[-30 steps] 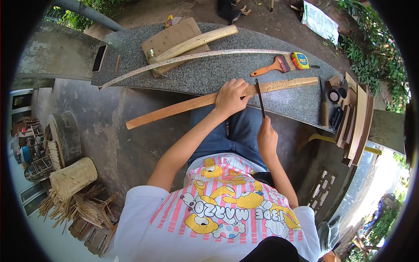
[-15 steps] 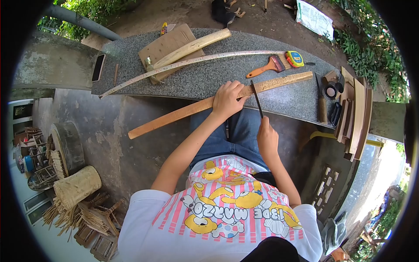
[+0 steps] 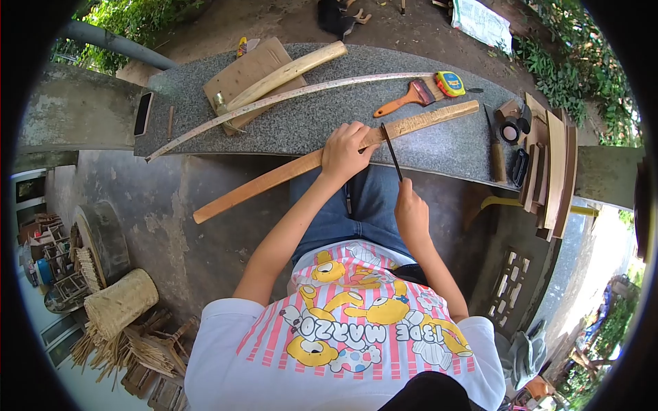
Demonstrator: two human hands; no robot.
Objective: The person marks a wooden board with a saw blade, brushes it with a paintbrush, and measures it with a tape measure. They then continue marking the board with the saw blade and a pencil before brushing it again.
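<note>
My left hand is closed around a long strip of wood, pressing it near the bench's front edge. The strip lies slantwise, its right part over the bench and its left end sticking out past the edge. In my right hand is the near end of a thin dark file-like tool. The tool's far end rests across the wood, just right of my left hand. Whether it has teeth is too small to tell.
On the stone bench lie a tape measure, paintbrush, curved strip, pale wooden piece, cardboard, phone and a wooden-handled knife. Stacked boards stand at right. A dog lies beyond.
The whole view has shifted a little, so bench items appear further left. Both hands, the wood strip and the dark tool keep nearly the same arrangement.
</note>
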